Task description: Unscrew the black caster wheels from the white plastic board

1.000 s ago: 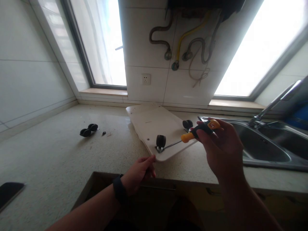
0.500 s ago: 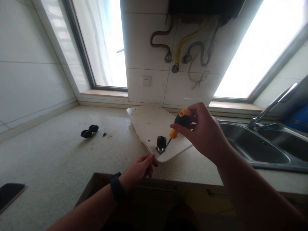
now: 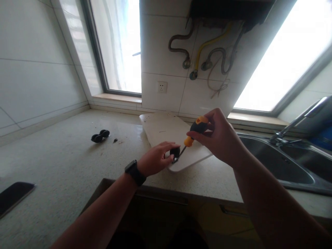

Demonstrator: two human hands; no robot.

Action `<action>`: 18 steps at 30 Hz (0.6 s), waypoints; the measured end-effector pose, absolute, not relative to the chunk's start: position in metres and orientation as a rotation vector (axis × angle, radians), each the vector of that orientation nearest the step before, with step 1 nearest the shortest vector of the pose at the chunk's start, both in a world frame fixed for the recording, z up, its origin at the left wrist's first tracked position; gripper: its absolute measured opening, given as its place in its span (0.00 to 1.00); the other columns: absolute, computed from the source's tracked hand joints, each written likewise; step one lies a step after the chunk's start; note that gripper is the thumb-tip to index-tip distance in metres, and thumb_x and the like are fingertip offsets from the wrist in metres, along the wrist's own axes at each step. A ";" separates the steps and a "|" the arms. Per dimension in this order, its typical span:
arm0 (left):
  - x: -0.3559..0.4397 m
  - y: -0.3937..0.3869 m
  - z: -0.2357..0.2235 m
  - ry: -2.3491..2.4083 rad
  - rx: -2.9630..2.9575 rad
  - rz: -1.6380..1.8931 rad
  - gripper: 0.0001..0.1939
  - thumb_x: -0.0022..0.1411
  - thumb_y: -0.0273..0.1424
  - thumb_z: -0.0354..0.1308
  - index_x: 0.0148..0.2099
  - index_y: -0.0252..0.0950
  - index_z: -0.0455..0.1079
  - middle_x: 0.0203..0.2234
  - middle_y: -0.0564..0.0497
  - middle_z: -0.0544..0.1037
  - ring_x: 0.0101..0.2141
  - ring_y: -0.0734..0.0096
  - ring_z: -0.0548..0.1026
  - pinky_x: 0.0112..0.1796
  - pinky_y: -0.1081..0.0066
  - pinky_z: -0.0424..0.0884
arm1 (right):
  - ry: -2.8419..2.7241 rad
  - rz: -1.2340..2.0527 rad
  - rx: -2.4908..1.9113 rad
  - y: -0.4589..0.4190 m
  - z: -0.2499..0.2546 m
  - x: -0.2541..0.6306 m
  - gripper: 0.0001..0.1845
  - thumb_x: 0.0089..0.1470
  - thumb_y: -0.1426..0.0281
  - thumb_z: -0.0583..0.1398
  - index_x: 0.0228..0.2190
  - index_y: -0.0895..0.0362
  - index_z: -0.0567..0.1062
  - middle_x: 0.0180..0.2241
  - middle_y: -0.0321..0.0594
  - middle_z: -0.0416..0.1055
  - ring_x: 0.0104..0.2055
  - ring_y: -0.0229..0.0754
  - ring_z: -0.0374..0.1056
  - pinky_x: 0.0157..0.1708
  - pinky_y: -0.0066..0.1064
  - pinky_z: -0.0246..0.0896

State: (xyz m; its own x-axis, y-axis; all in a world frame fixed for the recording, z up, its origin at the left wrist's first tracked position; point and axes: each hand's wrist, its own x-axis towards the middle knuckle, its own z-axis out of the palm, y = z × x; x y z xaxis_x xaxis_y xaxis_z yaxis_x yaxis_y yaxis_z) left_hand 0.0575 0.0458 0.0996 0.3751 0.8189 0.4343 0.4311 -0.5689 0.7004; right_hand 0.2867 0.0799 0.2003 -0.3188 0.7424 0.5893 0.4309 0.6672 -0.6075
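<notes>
A white board [image 3: 160, 129] lies flat on the speckled counter [image 3: 64, 162]. A black caster wheel [image 3: 175, 151] stands on its near corner. My left hand [image 3: 155, 159], a dark watch on its wrist, rests over that corner with fingers curled against the caster. My right hand [image 3: 220, 138] grips a screwdriver [image 3: 194, 132] with an orange and black handle. Its shaft slants down and left to the caster's metal base plate.
Two loose black casters [image 3: 100, 135] and small screws [image 3: 114, 140] lie on the counter to the left. A dark phone [image 3: 14, 196] sits at the near left edge. A steel sink [image 3: 290, 162] with a tap is on the right. A wall socket [image 3: 162, 86] is behind the board.
My left hand moved up from the board's near edge onto the caster. My right hand swung the screwdriver from nearly level to steeply tilted, tip at the caster base. The view shifted slightly.
</notes>
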 end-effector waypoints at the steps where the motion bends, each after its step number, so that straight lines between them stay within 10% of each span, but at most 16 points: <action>1: 0.056 0.046 0.100 1.088 2.169 1.077 0.23 0.67 0.27 0.59 0.63 0.42 0.71 0.57 0.43 0.76 0.55 0.57 0.74 0.57 0.57 0.68 | -1.960 0.423 -0.913 0.080 0.200 0.287 0.32 0.46 0.52 0.74 0.40 0.51 0.62 0.38 0.37 0.75 0.33 0.44 0.77 0.29 0.35 0.75; 18: 0.067 0.030 0.094 1.505 2.084 1.166 0.22 0.67 0.44 0.64 0.58 0.39 0.73 0.48 0.42 0.76 0.43 0.57 0.75 0.46 0.57 0.72 | -2.020 0.484 -0.840 0.082 0.200 0.293 0.29 0.51 0.50 0.71 0.41 0.51 0.64 0.36 0.38 0.75 0.32 0.43 0.77 0.29 0.34 0.76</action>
State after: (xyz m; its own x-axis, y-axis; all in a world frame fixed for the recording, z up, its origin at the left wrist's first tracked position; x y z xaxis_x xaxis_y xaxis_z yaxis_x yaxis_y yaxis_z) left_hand 0.0675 0.0299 0.0938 0.1133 0.8970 0.4273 0.6380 -0.3954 0.6607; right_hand 0.2927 0.0823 0.1996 -0.3928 0.7171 0.5757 0.3783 0.6966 -0.6096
